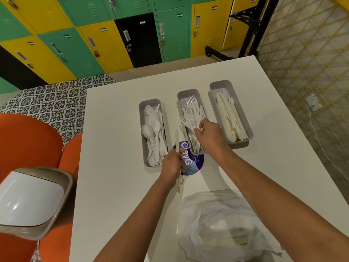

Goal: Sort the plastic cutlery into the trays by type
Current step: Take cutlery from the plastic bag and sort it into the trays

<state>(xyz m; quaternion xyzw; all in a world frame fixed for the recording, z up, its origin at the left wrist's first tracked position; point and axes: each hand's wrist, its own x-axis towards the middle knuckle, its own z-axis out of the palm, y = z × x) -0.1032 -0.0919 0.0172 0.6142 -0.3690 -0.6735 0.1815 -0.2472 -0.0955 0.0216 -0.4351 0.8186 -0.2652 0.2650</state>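
Three grey trays stand side by side on the white table (117, 186). White spoons fill the left tray (142, 118), clear forks the middle tray (181, 95), and cream knives the right tray (212, 87). My left hand (172, 164) is closed around a white plastic knife (177, 140) that points upward between the left and middle trays. Over the middle tray, my right hand (209, 135) pinches the handle of a clear fork (188, 120).
A crumpled clear plastic bag (222, 227) lies on the table near me. A round purple sticker (194, 163) sits under the trays' near ends. An orange seat (28, 144) and a white bin lid (28, 201) are to the left. Lockers line the far wall.
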